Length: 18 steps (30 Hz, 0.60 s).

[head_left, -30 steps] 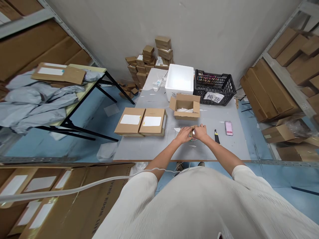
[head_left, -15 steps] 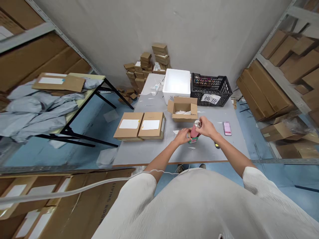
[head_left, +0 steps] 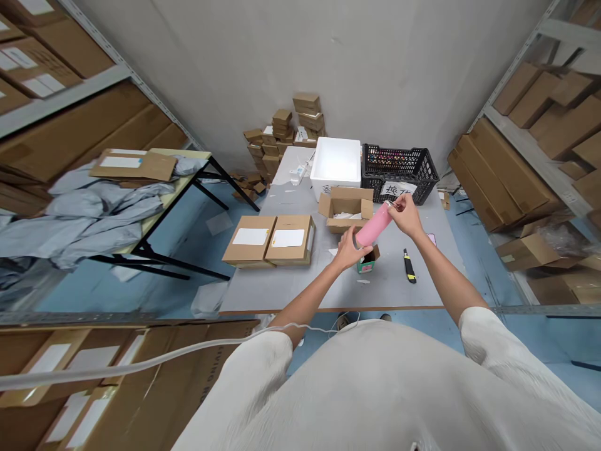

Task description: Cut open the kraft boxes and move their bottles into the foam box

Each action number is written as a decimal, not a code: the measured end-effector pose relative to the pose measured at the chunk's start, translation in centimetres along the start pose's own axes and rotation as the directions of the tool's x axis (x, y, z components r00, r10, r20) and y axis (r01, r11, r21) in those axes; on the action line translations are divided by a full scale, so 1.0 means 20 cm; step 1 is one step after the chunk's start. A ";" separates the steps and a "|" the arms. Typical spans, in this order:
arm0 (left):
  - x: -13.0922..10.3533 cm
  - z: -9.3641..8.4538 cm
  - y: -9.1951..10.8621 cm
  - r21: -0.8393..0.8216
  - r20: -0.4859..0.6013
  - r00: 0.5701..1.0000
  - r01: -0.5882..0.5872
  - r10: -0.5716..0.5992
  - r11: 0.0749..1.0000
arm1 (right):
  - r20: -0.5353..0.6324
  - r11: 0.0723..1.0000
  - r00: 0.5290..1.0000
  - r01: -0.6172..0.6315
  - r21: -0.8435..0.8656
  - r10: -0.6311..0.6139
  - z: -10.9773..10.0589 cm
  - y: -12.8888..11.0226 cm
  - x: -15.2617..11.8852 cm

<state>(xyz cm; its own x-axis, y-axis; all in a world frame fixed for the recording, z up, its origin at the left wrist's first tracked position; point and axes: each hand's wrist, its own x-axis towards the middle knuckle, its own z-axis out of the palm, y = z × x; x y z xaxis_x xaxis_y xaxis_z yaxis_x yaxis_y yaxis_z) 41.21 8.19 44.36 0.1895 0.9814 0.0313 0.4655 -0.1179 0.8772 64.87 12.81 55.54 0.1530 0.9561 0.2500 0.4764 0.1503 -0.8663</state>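
Observation:
A pink bottle (head_left: 374, 226) with a silvery cap is tilted above the table, held between both hands. My right hand (head_left: 404, 214) has its fingers closed round the cap end, at the upper right. At the lower left, my left hand (head_left: 349, 249) grips the bottle's base. Just below it stands a small green box (head_left: 366, 264), its brown flaps up. Behind the bottle is an open cardboard carton (head_left: 346, 205) with white paper inside. To the right lies a black and yellow utility knife (head_left: 409, 266).
Two closed cardboard boxes (head_left: 271, 240) with white labels sit on the left of the grey table (head_left: 291, 291). A white bin (head_left: 336, 160) and a black crate (head_left: 399, 168) line the back. A phone (head_left: 431, 238) lies partly behind my right forearm. A white cable (head_left: 197, 344) crosses at lower left.
The pink bottle has come up out of the small green box and now leans to the right. My right hand rose with the cap end; my left hand shifted from the box to the bottle's base.

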 end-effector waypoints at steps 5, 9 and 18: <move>0.02 -0.04 0.16 0.104 0.020 0.999 -0.052 0.051 0.993 | 0.041 1.000 0.999 -0.030 0.006 0.030 0.03 0.05 -0.02; 0.02 -0.01 0.20 0.074 0.095 0.995 -0.031 0.024 0.997 | 0.042 0.998 0.998 -0.055 0.028 0.054 0.08 0.11 -0.06; 0.01 0.10 0.06 -0.538 0.148 0.988 0.124 -0.051 0.834 | 0.272 0.879 0.939 -0.303 0.368 0.210 0.18 0.31 -0.18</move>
<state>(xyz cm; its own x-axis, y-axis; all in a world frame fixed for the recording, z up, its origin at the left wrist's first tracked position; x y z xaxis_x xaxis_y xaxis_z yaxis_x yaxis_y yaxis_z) 43.59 7.93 44.45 0.2915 0.9528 -0.0848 -0.0537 0.1048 0.9930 64.15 11.22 47.61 0.0081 0.9979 -0.0645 0.0538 -0.0649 -0.9964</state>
